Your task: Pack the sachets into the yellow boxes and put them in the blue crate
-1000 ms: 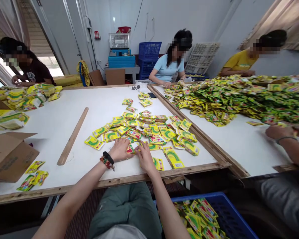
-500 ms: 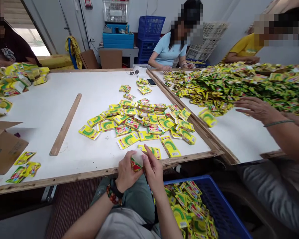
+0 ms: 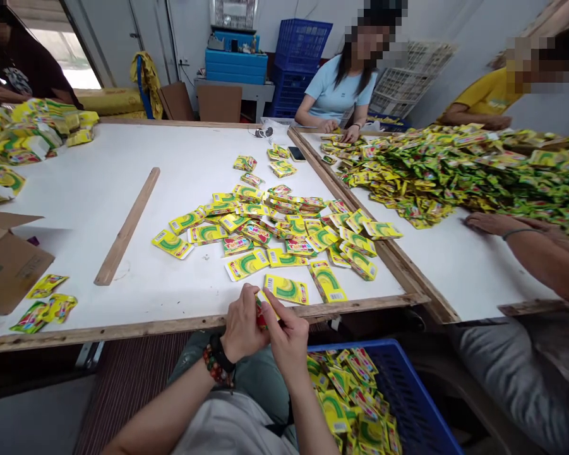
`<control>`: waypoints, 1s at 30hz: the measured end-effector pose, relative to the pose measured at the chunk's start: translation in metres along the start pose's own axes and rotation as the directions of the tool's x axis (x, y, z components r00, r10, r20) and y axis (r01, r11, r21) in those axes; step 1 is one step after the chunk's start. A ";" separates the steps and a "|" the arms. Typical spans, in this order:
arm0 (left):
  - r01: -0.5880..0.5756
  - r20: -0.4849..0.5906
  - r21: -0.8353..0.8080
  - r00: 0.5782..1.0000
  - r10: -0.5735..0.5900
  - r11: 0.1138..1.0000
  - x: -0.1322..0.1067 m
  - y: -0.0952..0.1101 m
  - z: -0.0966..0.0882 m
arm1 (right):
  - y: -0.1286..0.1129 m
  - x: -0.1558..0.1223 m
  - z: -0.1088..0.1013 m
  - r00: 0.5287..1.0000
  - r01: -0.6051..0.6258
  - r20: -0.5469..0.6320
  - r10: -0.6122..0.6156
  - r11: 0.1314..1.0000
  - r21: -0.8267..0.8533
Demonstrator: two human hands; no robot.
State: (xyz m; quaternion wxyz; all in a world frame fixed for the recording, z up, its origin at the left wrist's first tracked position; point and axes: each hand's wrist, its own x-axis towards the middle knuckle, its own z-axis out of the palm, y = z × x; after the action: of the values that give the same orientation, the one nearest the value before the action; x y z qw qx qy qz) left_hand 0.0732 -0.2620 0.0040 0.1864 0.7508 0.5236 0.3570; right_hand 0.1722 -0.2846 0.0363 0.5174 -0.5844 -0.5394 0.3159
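Note:
Over the table's near edge, my left hand [image 3: 244,325] wraps round a small yellow, green and red carton [image 3: 261,312]. My right hand [image 3: 288,335] grips the same carton from the other side, its thumb and forefinger at the top end. Much of the carton is hidden by my fingers. Just beyond my hands lies a flat yellow carton [image 3: 287,289], with a loose pile of similar cartons [image 3: 256,234] behind it. Below my right forearm, a blue basket [image 3: 421,398] holds many small yellow and green packets [image 3: 355,392].
Wooden strips edge the white table [image 3: 170,145], and a wooden divider [image 3: 374,234] crosses it. A loose wooden slat [image 3: 127,227] and an open cardboard box [image 3: 14,272] lie left. Right are a heap of packets [image 3: 455,170] and a co-worker's hand [image 3: 492,222]. Other people sit around.
My fingers have closed in around the carton, and its white end no longer shows. A carton in mid-air on the right now lies across the divider. The co-worker's hand has lowered to the table.

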 end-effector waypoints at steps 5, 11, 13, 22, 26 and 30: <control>-0.004 0.033 -0.019 0.999 0.005 1.000 0.002 -0.001 -0.002 | -0.002 0.008 -0.006 0.996 0.034 0.086 -0.031 0.999 -0.033; 0.087 0.021 -0.069 0.996 -0.086 0.994 -0.001 -0.001 0.002 | -0.011 0.012 -0.013 0.918 0.272 0.328 -0.222 0.955 -0.116; 0.092 0.025 -0.093 0.996 -0.090 0.991 -0.002 0.001 0.002 | -0.010 0.010 -0.009 0.909 0.319 0.331 -0.253 0.934 -0.161; -0.090 0.251 0.234 0.968 0.030 0.968 0.054 -0.078 -0.102 | 0.031 -0.028 -0.122 1.000 -0.025 -0.009 0.023 0.838 -0.545; 0.090 0.261 0.518 0.930 -0.258 0.851 0.090 -0.149 -0.147 | 0.045 -0.030 -0.152 0.993 -0.118 -0.054 0.109 0.754 -0.647; -0.009 0.390 0.443 0.902 -0.184 0.896 0.103 -0.160 -0.157 | 0.033 -0.015 -0.094 0.994 0.101 0.018 -0.106 0.872 -0.479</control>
State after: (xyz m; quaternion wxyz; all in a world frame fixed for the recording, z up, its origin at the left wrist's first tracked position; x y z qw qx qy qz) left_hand -0.1254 -0.1208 0.0407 0.1393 0.8074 0.5711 0.0513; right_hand 0.2657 -0.3198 0.0273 0.3753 -0.6659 -0.6290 0.1420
